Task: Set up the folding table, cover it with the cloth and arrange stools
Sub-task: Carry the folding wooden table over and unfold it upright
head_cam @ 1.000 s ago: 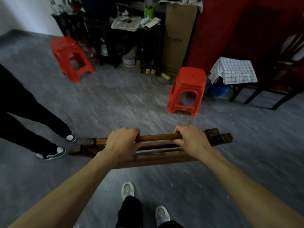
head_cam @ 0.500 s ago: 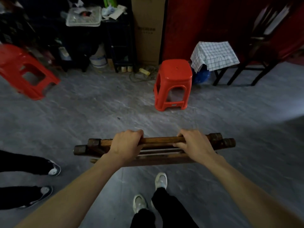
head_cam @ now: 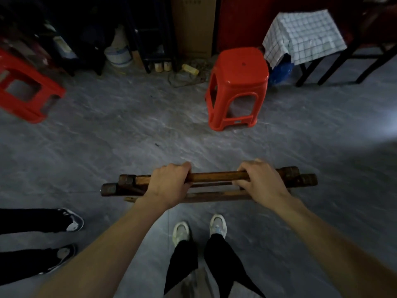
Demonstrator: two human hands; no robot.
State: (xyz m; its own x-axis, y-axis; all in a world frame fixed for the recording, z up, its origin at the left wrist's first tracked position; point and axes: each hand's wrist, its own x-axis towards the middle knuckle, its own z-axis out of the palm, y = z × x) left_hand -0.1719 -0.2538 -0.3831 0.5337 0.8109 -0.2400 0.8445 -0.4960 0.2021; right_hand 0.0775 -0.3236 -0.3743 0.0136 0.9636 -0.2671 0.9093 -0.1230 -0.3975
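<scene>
I hold a folded wooden table (head_cam: 214, 176), dark brown, edge-up and level in front of me above the grey floor. My left hand (head_cam: 169, 183) grips its top bar left of centre, and my right hand (head_cam: 257, 179) grips the same bar right of centre. One red plastic stool (head_cam: 238, 82) stands upright ahead, right of centre. A second red stool (head_cam: 25, 89) sits at the far left edge. A white checked cloth (head_cam: 305, 35) is draped over a dark chair at the upper right.
Another person's legs and dark sneakers (head_cam: 68, 222) stand close on my left. My own white shoes (head_cam: 199, 231) are below the table. Dark shelving (head_cam: 150, 35), a white bucket (head_cam: 118, 54), a cardboard box (head_cam: 193, 24) and a red wall line the far side.
The view has tilted down and shifted right: stools and cloth slid up and left in frame. My feet have stepped together. Both hands keep the same grip on the folded table.
</scene>
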